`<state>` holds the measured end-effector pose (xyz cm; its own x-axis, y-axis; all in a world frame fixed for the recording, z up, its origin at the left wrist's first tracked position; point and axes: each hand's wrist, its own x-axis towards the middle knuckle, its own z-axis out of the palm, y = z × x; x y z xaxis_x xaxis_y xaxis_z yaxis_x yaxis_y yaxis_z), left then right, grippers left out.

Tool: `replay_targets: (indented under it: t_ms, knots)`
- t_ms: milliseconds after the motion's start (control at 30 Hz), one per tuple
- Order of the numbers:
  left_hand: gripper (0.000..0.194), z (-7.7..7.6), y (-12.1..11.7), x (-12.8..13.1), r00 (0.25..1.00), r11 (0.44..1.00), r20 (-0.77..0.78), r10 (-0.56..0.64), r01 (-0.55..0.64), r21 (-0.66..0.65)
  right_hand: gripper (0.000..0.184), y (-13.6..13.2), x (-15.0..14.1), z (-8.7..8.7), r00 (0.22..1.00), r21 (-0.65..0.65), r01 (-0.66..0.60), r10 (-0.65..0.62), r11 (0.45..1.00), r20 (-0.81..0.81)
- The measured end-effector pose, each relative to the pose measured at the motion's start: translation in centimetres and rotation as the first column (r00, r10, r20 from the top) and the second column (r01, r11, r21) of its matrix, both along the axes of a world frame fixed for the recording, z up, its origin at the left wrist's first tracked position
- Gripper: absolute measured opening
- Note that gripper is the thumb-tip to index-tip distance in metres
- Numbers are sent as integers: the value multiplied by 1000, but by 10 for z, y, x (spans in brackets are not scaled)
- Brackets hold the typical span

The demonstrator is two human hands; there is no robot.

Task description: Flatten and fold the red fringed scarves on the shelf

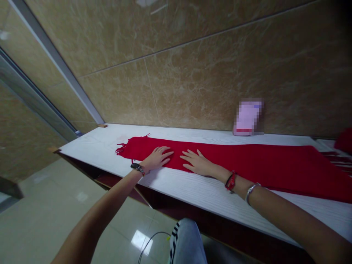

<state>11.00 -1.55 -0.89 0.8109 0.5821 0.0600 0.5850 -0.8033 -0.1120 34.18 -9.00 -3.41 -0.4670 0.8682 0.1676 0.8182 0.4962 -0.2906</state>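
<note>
A long red scarf (236,161) with fringed ends lies flat along a white wood-grain counter (176,185). Its left fringe is loose and curled, while the right part runs out of view. My left hand (157,157) rests palm down on the scarf toward its left end, fingers stretched out. To its right, my right hand (198,162) also lies flat on the fabric with its fingers spread. A small gap of red cloth separates the fingertips of the two hands. Neither hand grips the cloth.
A blurred-out pink object (247,117) leans against the tan marble wall (187,84) behind the counter. More red cloth (344,141) sits at the far right. Open shelving shows under the counter's front edge, and a cable (150,240) trails on the tiled floor.
</note>
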Motion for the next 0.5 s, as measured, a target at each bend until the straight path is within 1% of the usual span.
replay_targets:
  t_ms: [67,133,200,233,300,367,433,500]
  knots:
    - [39,9,-12,-1,996,996,-6,-86,86,30,47,-8,2,8,997,33,-40,42,999,-60]
    - [36,17,-21,-2,986,988,-71,-153,153,-4,43,-17,7,16,987,45,-133,136,990,-84]
    - [37,22,-23,-1,973,982,-137,-188,185,-36,38,-25,12,20,977,32,-201,203,979,-62]
    - [40,22,-22,0,970,982,-154,-190,187,-37,38,-28,14,21,979,29,-200,201,979,-46]
    - [44,20,-17,3,973,985,-155,-173,171,-31,43,-31,18,19,989,39,-143,144,989,-37]
    - [40,14,-11,7,987,993,-106,-119,117,-27,48,-31,17,17,996,44,-77,79,996,-42]
    - [33,7,-6,10,999,998,-9,-47,47,-44,49,-28,11,16,999,57,-13,15,998,-41]
    - [26,1,-1,10,994,997,106,6,3,-80,47,-23,-1,18,999,86,44,-42,995,-29]
